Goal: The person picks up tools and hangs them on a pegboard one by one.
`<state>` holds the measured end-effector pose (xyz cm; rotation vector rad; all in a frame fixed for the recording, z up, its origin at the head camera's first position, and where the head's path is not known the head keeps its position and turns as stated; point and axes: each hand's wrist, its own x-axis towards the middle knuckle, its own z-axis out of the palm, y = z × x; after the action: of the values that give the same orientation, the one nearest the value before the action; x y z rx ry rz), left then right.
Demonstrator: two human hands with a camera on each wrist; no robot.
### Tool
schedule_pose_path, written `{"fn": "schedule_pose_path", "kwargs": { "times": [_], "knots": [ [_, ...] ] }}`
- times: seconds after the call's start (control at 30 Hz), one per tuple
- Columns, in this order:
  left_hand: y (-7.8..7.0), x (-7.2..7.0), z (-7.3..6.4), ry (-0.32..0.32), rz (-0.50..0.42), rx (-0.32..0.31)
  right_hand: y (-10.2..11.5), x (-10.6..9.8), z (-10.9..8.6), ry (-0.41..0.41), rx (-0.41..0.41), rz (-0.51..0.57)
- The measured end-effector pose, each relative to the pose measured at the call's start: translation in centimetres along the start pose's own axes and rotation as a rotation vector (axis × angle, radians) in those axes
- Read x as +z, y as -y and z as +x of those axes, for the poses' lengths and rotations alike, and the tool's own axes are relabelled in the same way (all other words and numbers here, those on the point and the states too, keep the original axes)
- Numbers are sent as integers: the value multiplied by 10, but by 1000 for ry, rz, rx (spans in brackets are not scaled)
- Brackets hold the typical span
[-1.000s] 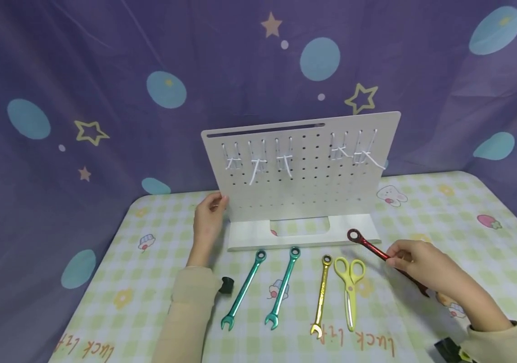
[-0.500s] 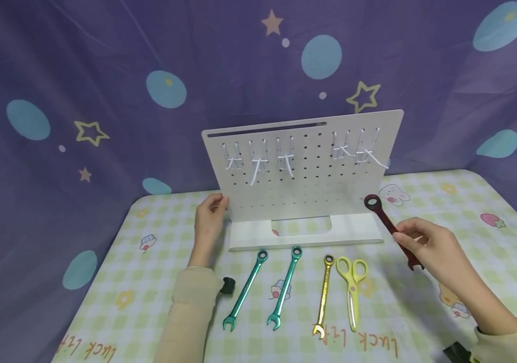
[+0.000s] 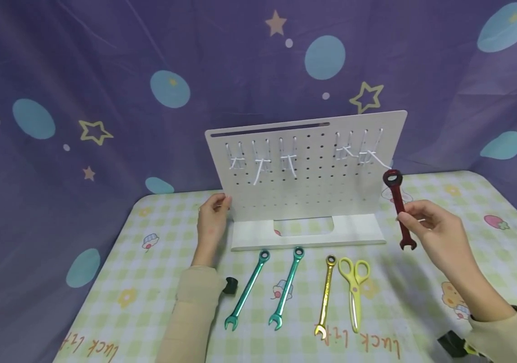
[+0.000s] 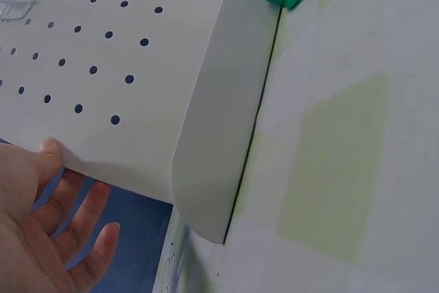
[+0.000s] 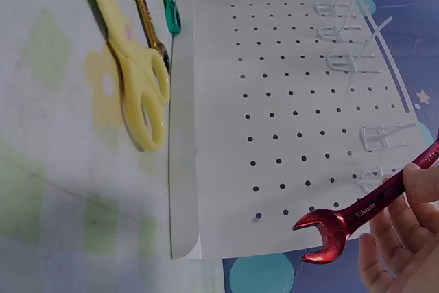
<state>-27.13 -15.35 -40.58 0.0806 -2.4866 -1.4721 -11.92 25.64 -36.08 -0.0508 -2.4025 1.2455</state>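
Observation:
My right hand (image 3: 440,237) pinches a red wrench (image 3: 400,212) by the middle of its shaft, nearly upright, its ring end close to the tip of the far-right hook (image 3: 376,157). In the right wrist view the open jaw of the red wrench (image 5: 329,235) points away from the fingers. A white pegboard (image 3: 304,196) stands upright on its base. At its left edge my left hand (image 3: 211,219) grips the board, thumb on the front and fingers behind, as the left wrist view shows at the edge of the pegboard (image 4: 137,156).
Several white hooks (image 3: 289,160) hang on the upper board. In front lie two green wrenches (image 3: 247,290) (image 3: 287,290), a gold wrench (image 3: 325,297) and yellow scissors (image 3: 354,292). A checked tablecloth (image 3: 149,282) covers the table; a purple curtain (image 3: 118,60) hangs behind.
My right hand has raised the red wrench off low over the table, up toward the board's right edge, and turned it from slanted to nearly upright. The left hand stays at the board.

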Motion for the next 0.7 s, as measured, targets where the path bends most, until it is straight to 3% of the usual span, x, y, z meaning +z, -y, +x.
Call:
{"fn": "schedule_pose_path", "kwargs": {
  "times": [0.6, 0.7],
  "knots": [
    [-1, -1, -1, 3, 40, -5, 3, 17, 23, -12, 49, 63],
    [-2, -2, -1, 10, 30, -5, 1, 21, 30, -2, 78, 136]
  ]
}}
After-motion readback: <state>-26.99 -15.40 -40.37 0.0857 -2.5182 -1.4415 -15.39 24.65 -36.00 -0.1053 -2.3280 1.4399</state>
